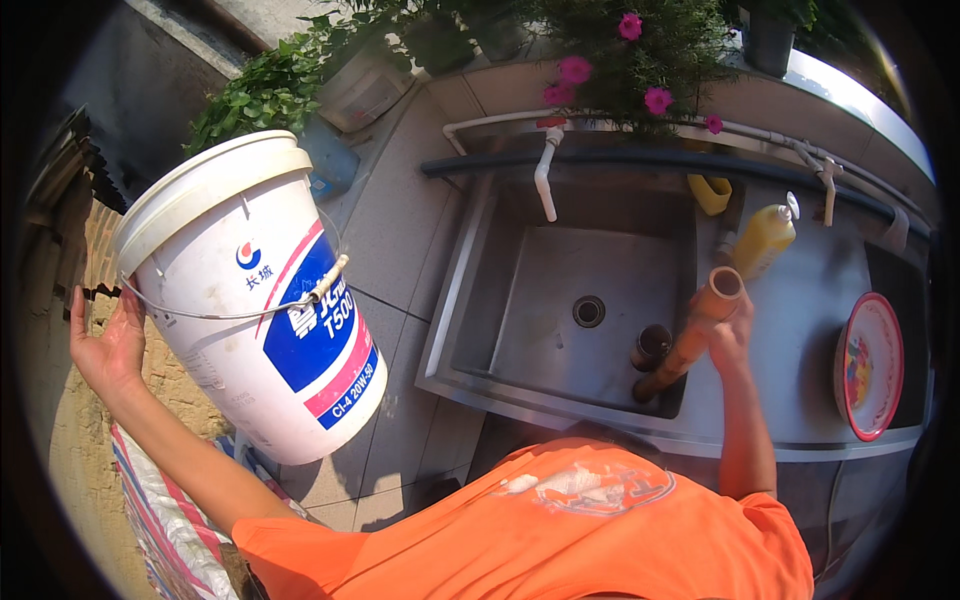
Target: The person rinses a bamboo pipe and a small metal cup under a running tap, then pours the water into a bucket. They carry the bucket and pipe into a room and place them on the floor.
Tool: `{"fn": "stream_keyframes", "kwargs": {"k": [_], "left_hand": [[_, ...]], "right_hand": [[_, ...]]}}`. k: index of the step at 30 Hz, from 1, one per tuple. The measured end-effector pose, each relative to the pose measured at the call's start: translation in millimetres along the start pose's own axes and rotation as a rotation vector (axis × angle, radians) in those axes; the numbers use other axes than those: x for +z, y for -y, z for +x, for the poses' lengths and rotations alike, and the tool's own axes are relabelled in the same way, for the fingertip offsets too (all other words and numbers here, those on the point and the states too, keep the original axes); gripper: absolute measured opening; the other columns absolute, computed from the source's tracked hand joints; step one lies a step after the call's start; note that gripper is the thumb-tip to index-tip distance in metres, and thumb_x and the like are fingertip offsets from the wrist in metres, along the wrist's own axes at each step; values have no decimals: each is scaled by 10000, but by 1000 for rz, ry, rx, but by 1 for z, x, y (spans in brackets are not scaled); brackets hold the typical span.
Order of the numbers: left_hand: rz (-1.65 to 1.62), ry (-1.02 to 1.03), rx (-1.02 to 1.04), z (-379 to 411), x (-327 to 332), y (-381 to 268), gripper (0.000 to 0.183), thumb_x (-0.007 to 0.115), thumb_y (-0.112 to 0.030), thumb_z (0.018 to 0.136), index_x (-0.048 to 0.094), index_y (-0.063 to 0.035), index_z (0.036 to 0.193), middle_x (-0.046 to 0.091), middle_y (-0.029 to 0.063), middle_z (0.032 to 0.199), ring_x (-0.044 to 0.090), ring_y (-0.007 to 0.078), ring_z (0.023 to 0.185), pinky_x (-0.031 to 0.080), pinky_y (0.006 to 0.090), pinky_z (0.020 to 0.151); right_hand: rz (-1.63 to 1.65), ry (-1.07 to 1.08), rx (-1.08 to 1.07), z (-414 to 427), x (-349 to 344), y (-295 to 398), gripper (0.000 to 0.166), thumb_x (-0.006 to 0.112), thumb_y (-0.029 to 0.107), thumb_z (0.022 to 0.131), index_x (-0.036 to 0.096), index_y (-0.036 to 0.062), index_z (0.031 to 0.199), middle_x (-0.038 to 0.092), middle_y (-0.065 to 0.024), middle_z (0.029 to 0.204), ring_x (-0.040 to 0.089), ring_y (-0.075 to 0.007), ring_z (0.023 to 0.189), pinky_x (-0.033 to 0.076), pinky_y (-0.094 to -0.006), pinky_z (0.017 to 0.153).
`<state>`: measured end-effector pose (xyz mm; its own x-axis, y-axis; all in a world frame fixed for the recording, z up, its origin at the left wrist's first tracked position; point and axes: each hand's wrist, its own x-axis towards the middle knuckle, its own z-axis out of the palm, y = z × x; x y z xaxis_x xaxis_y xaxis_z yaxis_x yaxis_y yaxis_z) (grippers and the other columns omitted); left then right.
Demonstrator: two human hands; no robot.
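Note:
My right hand (729, 330) grips a hollow bamboo tube (684, 349) near its open upper end. The tube slants over the right side of a stainless steel sink (559, 270), its lower end inside the basin. Close by, a short dark cylinder (651, 346) with an open top sits in the sink. On the left, my left hand (112, 341) has its thumb and fingers spread beside a large white plastic oil bucket (225, 225). Its fingertips are partly hidden at the bucket's side; a firm hold is not visible. The bucket's wire handle hangs across its front.
A white tap (547, 176) with a red lever reaches over the sink. On the counter stand a yellow pump bottle (761, 236) and a tilted red-rimmed enamel basin (870, 367). Flowering plants (637, 60) line the wall behind. A striped woven bag (169, 517) lies below the left arm.

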<state>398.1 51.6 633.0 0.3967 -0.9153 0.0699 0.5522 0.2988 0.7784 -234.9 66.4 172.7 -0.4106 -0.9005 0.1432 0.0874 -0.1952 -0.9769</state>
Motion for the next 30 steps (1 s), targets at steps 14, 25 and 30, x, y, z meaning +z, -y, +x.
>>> {"fn": "stream_keyframes", "kwargs": {"k": [14, 25, 30], "left_hand": [[-99, -468, 233, 168, -123, -145, 808, 703, -49, 888, 259, 28, 1558, 335, 352, 1524, 555, 529, 1249, 602, 593, 969], [188, -676, 471, 256, -230, -97, 734, 685, -64, 931, 348, -96, 1582, 158, 210, 1680, 424, 441, 1379, 598, 514, 974], [590, -353, 375, 310, -292, -118, 588, 738, -82, 911, 507, 74, 1429, 371, 223, 1560, 446, 347, 1383, 529, 377, 1078]], "right_hand": [[-27, 22, 52, 15, 39, 5, 407, 630, -25, 624, 590, 36, 1024, 602, -39, 843, 599, -137, 738, 532, -295, 668], [-137, -33, 30, 13, 82, 7, 397, 634, -34, 635, 582, 51, 1019, 577, -18, 832, 566, -121, 733, 506, -286, 669], [-173, -30, 24, 13, 86, 3, 400, 635, -34, 636, 578, 47, 1023, 581, -23, 832, 573, -126, 734, 511, -296, 661]]}}
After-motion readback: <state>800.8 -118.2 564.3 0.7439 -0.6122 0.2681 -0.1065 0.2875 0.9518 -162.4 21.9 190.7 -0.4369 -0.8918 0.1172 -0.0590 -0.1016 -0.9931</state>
